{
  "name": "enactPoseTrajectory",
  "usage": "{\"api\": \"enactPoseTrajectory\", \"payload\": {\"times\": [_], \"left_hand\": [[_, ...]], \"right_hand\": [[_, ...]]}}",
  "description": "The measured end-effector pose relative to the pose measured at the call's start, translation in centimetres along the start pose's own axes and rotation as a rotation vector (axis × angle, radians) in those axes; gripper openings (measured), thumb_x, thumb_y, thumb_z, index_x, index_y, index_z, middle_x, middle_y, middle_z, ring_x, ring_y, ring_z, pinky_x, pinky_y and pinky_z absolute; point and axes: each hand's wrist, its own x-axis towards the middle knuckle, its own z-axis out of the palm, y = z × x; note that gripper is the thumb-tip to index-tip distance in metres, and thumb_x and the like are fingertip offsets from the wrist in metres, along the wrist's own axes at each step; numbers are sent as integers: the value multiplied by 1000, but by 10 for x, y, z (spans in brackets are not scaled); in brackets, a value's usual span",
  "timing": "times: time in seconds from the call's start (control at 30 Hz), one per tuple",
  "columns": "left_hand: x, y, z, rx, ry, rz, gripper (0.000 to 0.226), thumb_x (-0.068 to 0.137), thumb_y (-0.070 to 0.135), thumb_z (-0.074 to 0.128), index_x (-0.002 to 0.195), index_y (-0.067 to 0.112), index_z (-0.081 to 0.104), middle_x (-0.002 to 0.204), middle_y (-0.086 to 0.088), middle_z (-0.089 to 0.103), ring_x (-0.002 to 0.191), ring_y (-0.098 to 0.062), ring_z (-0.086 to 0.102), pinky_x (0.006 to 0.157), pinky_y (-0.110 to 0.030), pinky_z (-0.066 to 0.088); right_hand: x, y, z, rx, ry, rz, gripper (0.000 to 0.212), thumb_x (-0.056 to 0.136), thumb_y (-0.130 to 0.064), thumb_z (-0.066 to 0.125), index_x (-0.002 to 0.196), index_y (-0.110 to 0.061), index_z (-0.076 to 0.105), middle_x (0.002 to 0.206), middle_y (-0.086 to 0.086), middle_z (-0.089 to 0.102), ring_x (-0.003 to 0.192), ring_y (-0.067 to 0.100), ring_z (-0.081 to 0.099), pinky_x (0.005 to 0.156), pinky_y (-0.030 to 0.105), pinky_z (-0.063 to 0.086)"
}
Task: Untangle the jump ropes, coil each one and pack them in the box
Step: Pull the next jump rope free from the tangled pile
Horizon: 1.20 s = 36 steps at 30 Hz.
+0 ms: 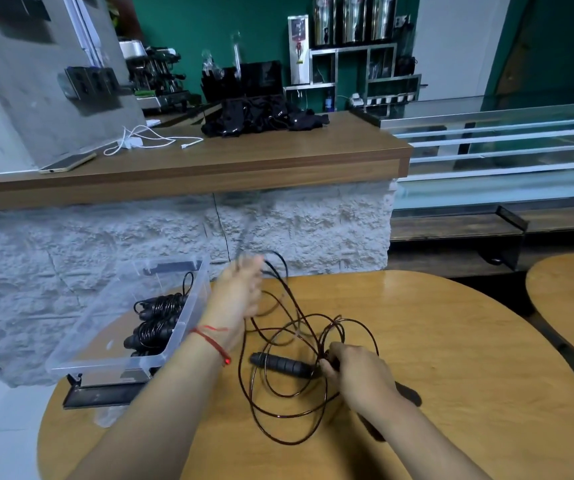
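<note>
Café / drinks bar, customer side. Evidence:
- dark espresso machine with group heads (161, 77) on the back bench
- three tall stainless-steel drink urns (354, 17) on top of a grey metal shelf rack (354, 64)
- white upright dispenser unit (298, 50) beside the rack
- long brown wood-grain bar counter (244, 157) on a rough white stone-textured front (105, 244)
- long glass display case with white shelf strips (503, 150), butted against the counter end
- round tan wooden table (417, 341) in front of the counter, with the edge of a second similar table (572, 299) to the right
- dark green painted back wall (209, 22)
</note>
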Motion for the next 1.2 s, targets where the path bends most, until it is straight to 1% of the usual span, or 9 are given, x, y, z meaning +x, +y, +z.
{"api": "enactPoseTrajectory", "payload": {"times": [0.27,0.4,0.53,0.67,0.8,0.93,1.07,1.13,1.2], "left_hand": [[-10,92,-43,-515,16,347,29,111,37,45,86,24,48,68,11,36,45,-4,28,40,-17,24],[-20,81,-40,-354,110,321,31,111,41,47,86,24,52,65,8,35,45,-5,27,38,-18,23],[-40,75,-24,-211,88,301,31,110,40,50,86,21,55,60,6,29,43,-6,26,37,-20,19],[-57,75,-10,-119,7,305,32,110,36,50,83,19,56,59,5,27,42,-6,27,39,-22,17],[-61,79,-16,-53,73,344,36,108,37,56,75,22,58,59,0,29,46,-9,27,41,-24,20],[-58,63,-36,590,304,409,49,99,42,69,64,16,48,61,-6,39,50,-14,32,48,-30,26],[-55,25,-34,598,115,160,44,95,45,72,66,12,73,62,-4,69,59,-20,63,65,-28,51],[-57,4,-17,530,-51,-20,42,103,44,61,83,14,82,83,-2,81,67,-26,73,83,-35,58],[-55,-19,1,556,-144,-69,32,109,41,52,108,25,80,99,12,81,56,-21,67,80,-35,59]], "right_hand": [[-1,15,4,-21,-90,177,24,105,-51,54,99,-32,67,84,-10,68,78,11,67,70,30,57],[5,11,1,-11,-123,208,23,102,-50,61,89,-32,61,80,-10,67,76,9,66,60,26,49],[13,-7,-11,-104,-73,181,38,97,-49,66,128,-31,52,102,-5,71,93,20,70,70,33,58],[19,-23,-13,-141,46,119,48,102,-56,54,140,-29,41,89,-3,68,76,24,65,59,34,53],[27,-30,-12,-31,64,99,26,109,-44,43,107,-25,61,89,-1,70,85,28,71,70,37,59],[27,-30,-15,24,76,107,38,110,-51,41,88,-26,59,77,-5,63,75,24,63,56,33,43],[26,-34,-20,32,99,68,49,109,-56,41,72,-24,44,62,-5,48,66,24,51,49,33,33],[25,-34,-21,63,74,40,49,109,-57,41,73,-24,48,64,-2,53,68,27,55,56,37,40],[23,-36,-21,72,63,14,43,108,-57,43,88,-24,63,70,-2,58,76,29,63,60,38,44]]}}
